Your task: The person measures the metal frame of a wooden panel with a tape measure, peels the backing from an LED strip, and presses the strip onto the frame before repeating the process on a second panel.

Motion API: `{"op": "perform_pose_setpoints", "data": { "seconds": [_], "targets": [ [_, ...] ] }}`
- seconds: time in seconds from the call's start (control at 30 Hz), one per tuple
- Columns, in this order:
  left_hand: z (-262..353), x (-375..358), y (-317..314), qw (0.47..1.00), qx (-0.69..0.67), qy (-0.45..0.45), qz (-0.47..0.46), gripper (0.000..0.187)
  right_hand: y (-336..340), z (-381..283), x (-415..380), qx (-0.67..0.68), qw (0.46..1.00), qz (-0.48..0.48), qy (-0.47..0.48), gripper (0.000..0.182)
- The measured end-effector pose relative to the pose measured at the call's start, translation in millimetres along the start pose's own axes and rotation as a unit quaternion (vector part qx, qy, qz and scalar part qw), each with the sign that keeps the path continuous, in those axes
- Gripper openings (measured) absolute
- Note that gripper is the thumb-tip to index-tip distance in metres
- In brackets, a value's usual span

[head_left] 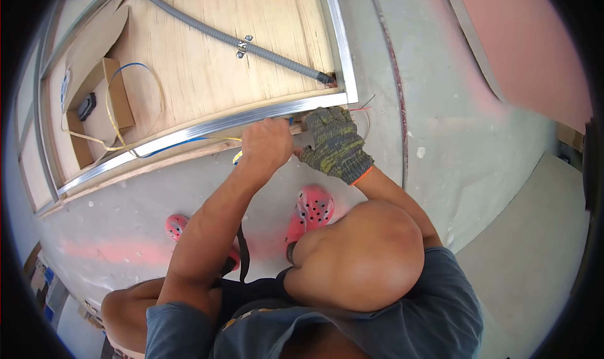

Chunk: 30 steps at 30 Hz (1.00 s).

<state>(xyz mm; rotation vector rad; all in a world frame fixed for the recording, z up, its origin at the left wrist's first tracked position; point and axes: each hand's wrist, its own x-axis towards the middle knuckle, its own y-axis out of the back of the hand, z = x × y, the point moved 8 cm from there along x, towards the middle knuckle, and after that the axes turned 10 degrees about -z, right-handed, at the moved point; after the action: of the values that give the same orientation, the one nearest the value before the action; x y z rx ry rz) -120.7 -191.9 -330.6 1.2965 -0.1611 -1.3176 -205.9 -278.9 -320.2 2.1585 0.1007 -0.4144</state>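
My bare left hand (267, 142) is closed at the near edge of a metal-edged wooden panel (233, 51), by its corner. What it grips is hidden under the fingers. A yellow wire (228, 139) and a blue wire (182, 144) run along the metal edge (207, 126) toward this hand, and a yellow-and-blue bit (237, 158) shows beside the wrist. Close against it on the right, my right hand (336, 144) wears a dark green knit glove with an orange cuff. Its fingers are bent in at the panel's corner, their hold hidden. Thin red wire ends (360, 109) stick out beyond the glove.
Grey corrugated conduit (207, 29) crosses the panel under a metal clamp (243, 46). An open cardboard box (100, 107) with a black item (87, 106) sits at left. My pink clogs (314, 207) stand on the grey floor (440, 164). A pink board (535, 38) is upper right.
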Motion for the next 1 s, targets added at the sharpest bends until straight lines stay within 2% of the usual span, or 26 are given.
{"op": "perform_pose_setpoints", "data": {
  "seconds": [0.07, 0.2, 0.27, 0.37, 0.43, 0.53, 0.6, 0.67, 0.77, 0.9, 1.0],
  "targets": [
    [-3, 2, -5, 1.0, -0.028, 0.007, -0.006, 0.021, -4, 4, 0, 0.027, 0.998, -0.029, -0.039, 0.072],
    [-9, 7, -11, 0.996, -0.088, 0.025, -0.015, 0.022, 6, -26, -9, 0.012, 0.997, -0.067, -0.035, 0.07],
    [-9, 3, -13, 0.996, -0.077, 0.031, -0.017, 0.022, 12, -22, -14, 0.003, 0.997, -0.051, -0.055, 0.069],
    [-9, 4, -7, 0.996, -0.075, 0.045, 0.004, 0.024, 7, 21, -9, -0.054, 0.993, 0.006, -0.101, 0.067],
    [-16, 0, -13, 0.994, -0.084, 0.062, 0.018, 0.025, 2, 55, -22, -0.078, 0.99, 0.081, -0.08, 0.063],
    [-16, 1, -19, 0.997, -0.068, 0.041, 0.003, 0.027, 13, 56, -23, -0.132, 0.985, 0.026, -0.104, 0.062],
    [-15, -1, -12, 0.994, -0.092, 0.045, 0.033, 0.025, 18, 49, -24, -0.128, 0.985, 0.011, -0.118, 0.062],
    [-15, -1, -13, 0.994, -0.094, 0.047, 0.029, 0.024, 23, 40, -26, -0.145, 0.981, 0.064, -0.112, 0.061],
    [-16, 2, -14, 0.993, -0.098, 0.061, 0.017, 0.026, 2, 29, -23, -0.085, 0.991, 0.057, -0.084, 0.06],
    [-15, 4, -17, 0.993, -0.094, 0.065, -0.027, 0.027, -3, -50, -47, -0.003, 0.996, -0.082, 0.02, 0.058],
    [-18, -1, -8, 0.991, -0.108, 0.072, 0.011, 0.025, 2, -81, -71, 0.027, 0.99, -0.122, 0.071, 0.057]
  ]
}}
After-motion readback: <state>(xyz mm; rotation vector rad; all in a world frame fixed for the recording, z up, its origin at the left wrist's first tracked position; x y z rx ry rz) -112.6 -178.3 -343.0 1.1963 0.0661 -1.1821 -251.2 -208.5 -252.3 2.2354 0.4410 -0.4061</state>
